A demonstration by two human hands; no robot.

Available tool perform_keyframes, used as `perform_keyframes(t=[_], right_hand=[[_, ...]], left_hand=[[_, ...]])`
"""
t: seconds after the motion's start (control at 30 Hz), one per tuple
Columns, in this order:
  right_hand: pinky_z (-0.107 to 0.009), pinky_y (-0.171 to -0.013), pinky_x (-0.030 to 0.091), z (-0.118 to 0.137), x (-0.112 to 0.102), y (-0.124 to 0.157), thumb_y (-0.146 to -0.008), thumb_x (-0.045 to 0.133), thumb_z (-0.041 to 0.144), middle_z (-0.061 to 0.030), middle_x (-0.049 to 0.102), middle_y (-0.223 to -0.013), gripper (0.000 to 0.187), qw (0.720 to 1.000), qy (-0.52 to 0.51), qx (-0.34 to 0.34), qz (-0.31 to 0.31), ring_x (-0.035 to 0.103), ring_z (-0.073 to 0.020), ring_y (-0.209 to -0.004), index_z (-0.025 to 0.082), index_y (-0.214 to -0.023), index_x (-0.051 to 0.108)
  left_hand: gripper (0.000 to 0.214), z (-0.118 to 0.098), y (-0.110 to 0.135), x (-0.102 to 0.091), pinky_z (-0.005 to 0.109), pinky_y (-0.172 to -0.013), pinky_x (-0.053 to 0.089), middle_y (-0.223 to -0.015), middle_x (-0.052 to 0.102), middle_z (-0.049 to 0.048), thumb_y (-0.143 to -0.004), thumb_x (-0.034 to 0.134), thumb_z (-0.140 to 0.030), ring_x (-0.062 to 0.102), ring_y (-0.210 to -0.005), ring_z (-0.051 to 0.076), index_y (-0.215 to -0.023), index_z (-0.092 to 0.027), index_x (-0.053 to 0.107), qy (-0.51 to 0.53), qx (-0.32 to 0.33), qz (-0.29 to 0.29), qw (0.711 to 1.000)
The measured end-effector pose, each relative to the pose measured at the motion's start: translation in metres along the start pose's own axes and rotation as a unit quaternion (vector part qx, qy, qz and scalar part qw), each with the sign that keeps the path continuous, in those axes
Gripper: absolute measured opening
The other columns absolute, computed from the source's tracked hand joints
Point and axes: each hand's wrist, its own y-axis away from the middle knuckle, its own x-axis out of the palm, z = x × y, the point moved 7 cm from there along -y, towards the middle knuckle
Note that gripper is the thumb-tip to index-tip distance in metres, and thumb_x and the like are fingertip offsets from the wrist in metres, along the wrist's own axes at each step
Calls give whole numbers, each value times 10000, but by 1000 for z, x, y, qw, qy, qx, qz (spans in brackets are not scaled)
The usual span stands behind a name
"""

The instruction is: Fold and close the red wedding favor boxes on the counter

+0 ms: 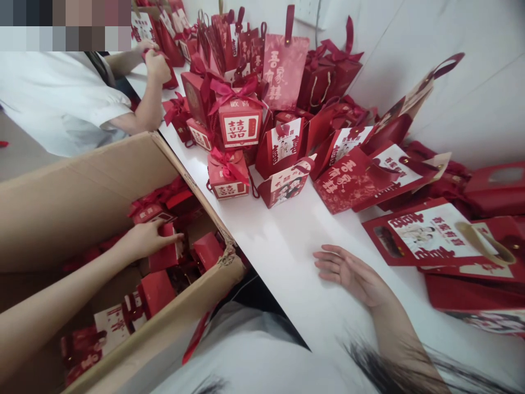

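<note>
My left hand (150, 239) reaches down into a large cardboard box (82, 186) and lies on a small red gift box (166, 253), fingers stretched over its top. Whether it grips the box I cannot make out. Several more red gift boxes lie in the carton around it. My right hand (350, 272) rests flat on the white table (287, 246), fingers spread, holding nothing. A flat red gift bag with a photo print (435, 235) lies just to its right.
Many red wedding gift boxes and bags crowd the back and right of the table, among them a ribboned box (240, 123). Another person in a white shirt (61, 98) works at the far left, hands on a red bag (158, 60). A white wall runs on the right.
</note>
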Motion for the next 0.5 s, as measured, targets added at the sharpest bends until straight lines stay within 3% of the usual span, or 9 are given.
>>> perform_keyframes(t=[0.1,0.2,0.27,0.4,0.5], right_hand=[[-416,-955,522,0,0,0,-952,558,437,-107,625,-1354,392,1000,-1,1,-4,629,-249,-1175,280,-1310,596],[-414,-949,526,0,0,0,-949,562,439,-109,632,-1341,384,1000,0,0,-11,638,-247,-1159,276,-1294,602],[-416,-947,527,0,0,0,-954,549,446,-110,634,-1339,378,1000,5,1,-18,641,-247,-1154,274,-1286,604],[-431,-947,527,0,-2,0,-961,525,460,-116,633,-1341,380,999,18,1,-29,640,-255,-1158,272,-1283,598],[-441,-951,525,-1,-3,0,-963,514,467,-116,637,-1335,377,999,26,3,-33,641,-260,-1159,273,-1275,601]], left_hand=[[884,-6,-5,21,425,-884,521,-1176,669,251,-799,464,-773,659,-1075,393,-1288,-44,575,5,7,51,999],[963,-4,-10,42,371,-596,563,-1007,692,209,-715,503,-845,711,-789,327,-1247,-45,573,93,-27,145,985],[955,0,-14,51,339,-508,552,-939,687,167,-666,557,-855,700,-699,284,-1201,-65,590,143,-46,184,971],[768,15,-23,63,338,-542,574,-878,686,142,-615,705,-749,685,-703,263,-964,-67,663,222,-97,217,946],[674,23,-25,64,332,-585,584,-990,696,186,-743,639,-654,682,-781,258,-1015,-37,652,275,-123,181,936]])
